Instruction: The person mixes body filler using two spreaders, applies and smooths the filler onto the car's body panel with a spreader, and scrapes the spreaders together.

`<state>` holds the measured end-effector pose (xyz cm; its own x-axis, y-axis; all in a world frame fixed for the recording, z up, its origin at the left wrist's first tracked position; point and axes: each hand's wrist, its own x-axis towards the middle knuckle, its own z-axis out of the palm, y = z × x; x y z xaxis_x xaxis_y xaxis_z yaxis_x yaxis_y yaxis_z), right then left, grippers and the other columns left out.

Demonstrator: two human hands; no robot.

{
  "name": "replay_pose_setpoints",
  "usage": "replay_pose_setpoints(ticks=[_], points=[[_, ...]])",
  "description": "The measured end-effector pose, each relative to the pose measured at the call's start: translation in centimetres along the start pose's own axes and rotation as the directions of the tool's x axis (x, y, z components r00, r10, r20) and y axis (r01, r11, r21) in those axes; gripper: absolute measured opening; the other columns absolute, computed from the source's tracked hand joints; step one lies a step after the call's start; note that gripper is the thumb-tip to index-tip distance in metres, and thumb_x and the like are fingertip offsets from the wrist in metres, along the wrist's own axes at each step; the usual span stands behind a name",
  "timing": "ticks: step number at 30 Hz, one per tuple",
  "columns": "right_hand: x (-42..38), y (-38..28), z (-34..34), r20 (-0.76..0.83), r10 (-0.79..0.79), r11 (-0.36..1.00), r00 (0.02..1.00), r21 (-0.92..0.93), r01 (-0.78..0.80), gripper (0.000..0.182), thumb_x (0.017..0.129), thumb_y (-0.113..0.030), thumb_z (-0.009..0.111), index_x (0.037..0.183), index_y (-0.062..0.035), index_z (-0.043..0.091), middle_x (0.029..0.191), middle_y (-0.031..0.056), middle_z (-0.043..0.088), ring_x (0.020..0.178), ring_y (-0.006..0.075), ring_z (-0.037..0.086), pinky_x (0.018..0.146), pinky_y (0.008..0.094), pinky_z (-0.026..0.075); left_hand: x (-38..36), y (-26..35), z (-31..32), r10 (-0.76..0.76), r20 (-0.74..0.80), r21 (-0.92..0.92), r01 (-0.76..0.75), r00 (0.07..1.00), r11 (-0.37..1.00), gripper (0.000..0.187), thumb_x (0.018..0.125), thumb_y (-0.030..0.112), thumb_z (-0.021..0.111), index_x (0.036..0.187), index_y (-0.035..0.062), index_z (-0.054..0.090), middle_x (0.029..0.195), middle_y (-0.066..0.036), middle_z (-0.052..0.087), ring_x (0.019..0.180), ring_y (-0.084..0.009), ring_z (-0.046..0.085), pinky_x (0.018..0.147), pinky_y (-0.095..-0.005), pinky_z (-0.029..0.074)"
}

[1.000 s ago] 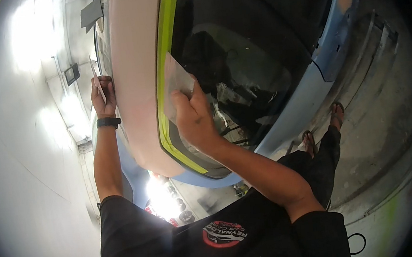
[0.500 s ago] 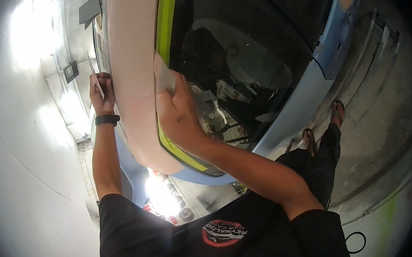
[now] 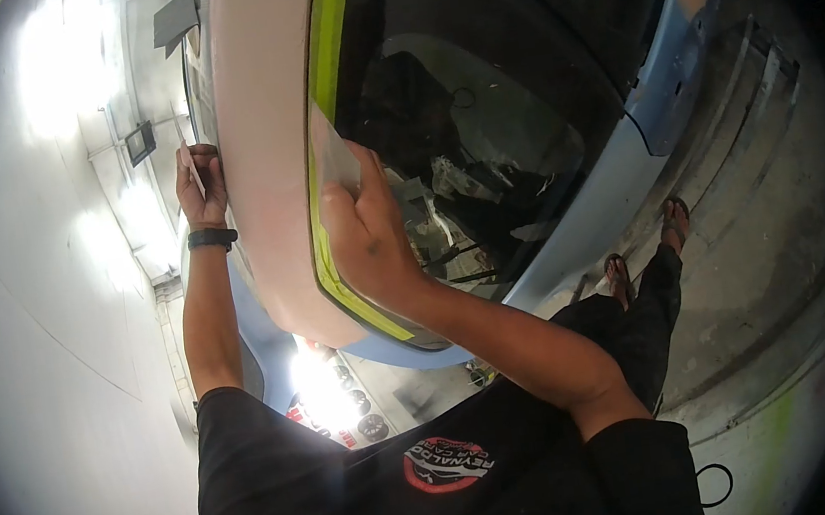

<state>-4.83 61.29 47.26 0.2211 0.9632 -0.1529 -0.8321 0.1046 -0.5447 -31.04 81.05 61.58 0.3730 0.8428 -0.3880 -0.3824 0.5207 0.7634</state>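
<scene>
My right hand [image 3: 369, 227] grips a thin, translucent whitish spreader [image 3: 332, 155], whose edge lies along the yellow tape at the window's border. Beside it runs a pinkish, matte car body panel [image 3: 267, 162]. The yellow masking tape [image 3: 326, 55] follows the seam between that panel and the dark window glass [image 3: 476, 100]. On the panel's far left side, my left hand [image 3: 202, 189], with a black band at the wrist, holds a thin flat pinkish plate [image 3: 190, 170] between thumb and fingers.
Blue bodywork [image 3: 653, 106] borders the window on the right. A grey flat piece [image 3: 175, 23] sticks out at the upper left, and a lamp [image 3: 140, 143] is below it. Metal rails [image 3: 754, 111] lie on the floor at right, beyond my sandalled feet [image 3: 673, 225].
My right hand and its spreader have shifted slightly right, off the panel edge toward the glass, so more yellow tape shows beside them. My left hand stays nearly in place.
</scene>
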Motion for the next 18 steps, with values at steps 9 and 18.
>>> replay_pose_setpoints(ticks=[9, 18], points=[[0.4, -0.3, 1.1, -0.033, -0.015, 1.0, 0.999, -0.002, 0.015, 0.042, 0.094, -0.01, 0.041, 0.133, 0.0064, 0.042, 0.124, 0.0271, 0.046, 0.116, 0.0397, 0.05, 0.103, 0.045, 0.038, -0.1, 0.1, -0.1, 0.027, -0.012, 0.043, -0.027, 1.0, 0.999, 0.022, 0.102, 0.023, 0.053, 0.106, 0.0017, 0.059, 0.102, -0.009, 0.057, 0.091, -0.0173, 0.065, 0.091, -0.0417, 0.06], [-3.2, -1.3, 2.4, 0.079, -0.121, 0.992, 0.99, 0.044, 0.117, 0.042, 0.092, -0.005, 0.042, 0.133, 0.004, 0.042, 0.121, 0.0265, 0.048, 0.113, 0.0402, 0.051, 0.099, 0.0427, 0.04, -0.4, -0.7, 0.7, 0.174, -0.085, 0.241, -0.149, 0.981, 0.959, 0.016, 0.1, 0.021, 0.057, 0.103, 0.0049, 0.06, 0.1, -0.005, 0.057, 0.087, -0.0133, 0.065, 0.085, -0.0368, 0.062]])
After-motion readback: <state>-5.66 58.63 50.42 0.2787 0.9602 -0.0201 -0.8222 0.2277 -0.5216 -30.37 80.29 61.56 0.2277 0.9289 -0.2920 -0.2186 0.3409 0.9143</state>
